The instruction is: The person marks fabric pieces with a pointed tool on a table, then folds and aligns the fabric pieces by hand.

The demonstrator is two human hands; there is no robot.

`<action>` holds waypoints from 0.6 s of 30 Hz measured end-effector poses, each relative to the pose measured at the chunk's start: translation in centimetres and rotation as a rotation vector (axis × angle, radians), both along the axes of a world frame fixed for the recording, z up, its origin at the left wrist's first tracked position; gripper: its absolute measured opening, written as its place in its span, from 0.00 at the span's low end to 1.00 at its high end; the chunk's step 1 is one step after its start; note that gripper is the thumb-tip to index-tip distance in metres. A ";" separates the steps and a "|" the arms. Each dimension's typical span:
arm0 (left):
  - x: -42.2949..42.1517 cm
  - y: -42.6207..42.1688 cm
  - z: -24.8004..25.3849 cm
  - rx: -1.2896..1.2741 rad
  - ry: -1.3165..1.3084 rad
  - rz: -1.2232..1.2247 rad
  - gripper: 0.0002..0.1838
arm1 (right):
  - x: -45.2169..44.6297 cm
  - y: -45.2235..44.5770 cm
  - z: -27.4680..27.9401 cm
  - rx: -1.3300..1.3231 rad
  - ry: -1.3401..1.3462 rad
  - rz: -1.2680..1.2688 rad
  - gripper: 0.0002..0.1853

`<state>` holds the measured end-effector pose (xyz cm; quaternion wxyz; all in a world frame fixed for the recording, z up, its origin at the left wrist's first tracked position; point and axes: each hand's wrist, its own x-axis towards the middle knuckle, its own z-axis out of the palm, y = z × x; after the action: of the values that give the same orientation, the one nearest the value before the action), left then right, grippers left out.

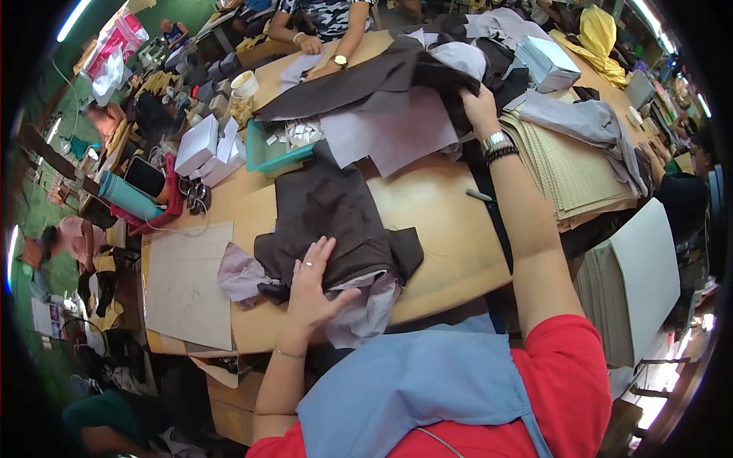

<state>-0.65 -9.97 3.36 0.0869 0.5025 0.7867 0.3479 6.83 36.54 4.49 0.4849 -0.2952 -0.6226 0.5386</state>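
Note:
My left hand [313,288] lies flat with spread fingers on a dark brown garment [324,202], which rests on the wooden table in front of me. Pale lilac fabric [365,309] shows from under its near edge. Stretched out to the far right, my right hand [479,111] is closed on the edge of a dark cloth panel [366,76]. This panel is raised and reaches left across the table, above a pale lilac cloth piece [397,130]. The fingertips of my right hand are partly hidden by the cloth.
A teal tray [263,156] of small white pieces stands beyond the garment. A flat board [189,282] lies left, near a red basket [174,206] with a bottle. Stacked textured sheets [561,168] and a white-blue box [546,62] are right. Another person's hands [311,47] work across the table.

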 end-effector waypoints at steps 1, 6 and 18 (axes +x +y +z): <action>-0.7 0.2 -0.3 0.069 -0.099 0.000 0.44 | 0.2 -2.3 0.9 0.110 0.031 0.040 0.13; -2.8 3.9 0.9 0.345 -0.331 0.036 0.43 | -0.2 -11.6 1.3 0.363 -0.055 0.275 0.21; -6.7 16.1 1.0 0.444 -1.201 0.037 0.45 | -0.9 -23.4 -2.8 0.914 -0.418 0.484 0.13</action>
<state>-7.30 6.13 4.31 0.4002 0.2123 0.5188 0.7251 5.91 13.14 1.65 0.2922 -0.0043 -0.9258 0.2398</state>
